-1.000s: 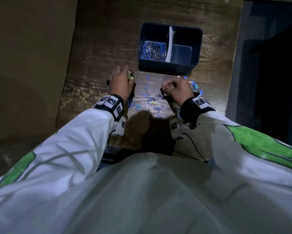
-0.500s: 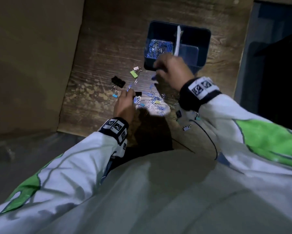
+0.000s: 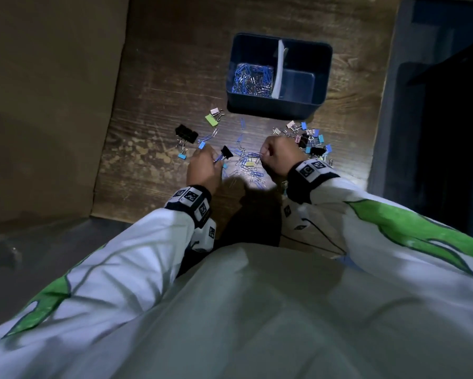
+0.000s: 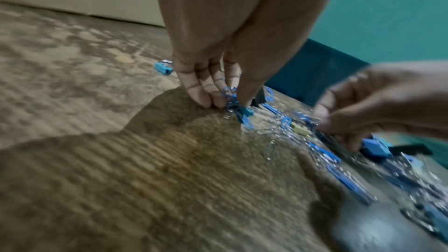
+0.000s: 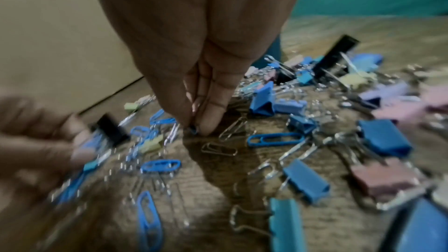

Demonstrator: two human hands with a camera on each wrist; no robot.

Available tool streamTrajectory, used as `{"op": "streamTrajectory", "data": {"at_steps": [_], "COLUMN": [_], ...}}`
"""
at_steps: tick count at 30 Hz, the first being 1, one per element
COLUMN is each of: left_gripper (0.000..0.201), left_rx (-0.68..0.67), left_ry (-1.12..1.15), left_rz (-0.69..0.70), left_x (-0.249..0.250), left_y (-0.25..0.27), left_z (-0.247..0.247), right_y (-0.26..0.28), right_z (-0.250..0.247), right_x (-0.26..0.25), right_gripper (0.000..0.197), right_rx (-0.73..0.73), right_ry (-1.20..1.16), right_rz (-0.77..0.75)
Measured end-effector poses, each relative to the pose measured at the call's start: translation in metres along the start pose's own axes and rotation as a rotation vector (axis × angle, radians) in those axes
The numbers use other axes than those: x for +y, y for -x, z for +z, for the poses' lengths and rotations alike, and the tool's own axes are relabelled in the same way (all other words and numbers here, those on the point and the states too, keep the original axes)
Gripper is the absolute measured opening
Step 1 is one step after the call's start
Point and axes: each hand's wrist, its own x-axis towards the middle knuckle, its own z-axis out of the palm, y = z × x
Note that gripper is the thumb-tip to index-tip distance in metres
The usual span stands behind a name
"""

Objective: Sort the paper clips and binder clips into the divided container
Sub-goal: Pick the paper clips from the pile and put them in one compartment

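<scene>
Right hand (image 3: 277, 157): withdrawn from above the divided container (image 3: 321, 75), where it hovered 0.5 s ago; now low on the tabletop (image 3: 158, 77), fingertips (image 5: 208, 127) pinching a blue paper clip (image 5: 193, 129) at the scattered pile.
Left hand (image 3: 203, 170): has closed on a small bunch of blue paper clips (image 4: 230, 97); 0.5 s ago it rested flatter on the tabletop.
Divided container: paper-clip compartment no longer partly covered by the right hand.

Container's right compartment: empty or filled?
Empty. In the head view the right compartment shows only bare dark floor, while the left compartment, across the white divider, holds a pile of paper clips.
</scene>
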Motion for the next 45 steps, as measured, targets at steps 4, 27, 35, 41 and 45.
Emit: {"op": "streamTrajectory", "data": {"at_steps": [4,27,35,41,45], "left_gripper": [0.015,0.026,0.033,0.01,0.007], "left_rx": [0.027,0.305,-0.026,-0.056,-0.05], "left_ry": [0.041,0.004,0.009,-0.012,0.095], "left_rz": [-0.034,-0.209,0.044,0.088,0.082], "left_x": [-0.008,-0.051,-0.011,-0.005,-0.011], "left_y": [0.0,-0.01,0.008,-0.005,-0.006], "left_z": [-0.008,-0.044,-0.001,-0.003,-0.008], "right_y": [0.015,-0.019,-0.024,-0.011,-0.006], "right_z": [-0.02,0.017,0.027,0.004,-0.038], "right_x": [-0.005,-0.049,-0.04,-0.022,-0.035], "right_gripper": [0.015,0.062,0.012,0.01,0.019], "right_rx": [0.05,-0.121,-0.055,0.026,0.216], "right_ry": [-0.385,0.471,0.307,-0.172,-0.504], "right_rz": [0.031,-0.205,-0.256,-0.058,-0.073]}}
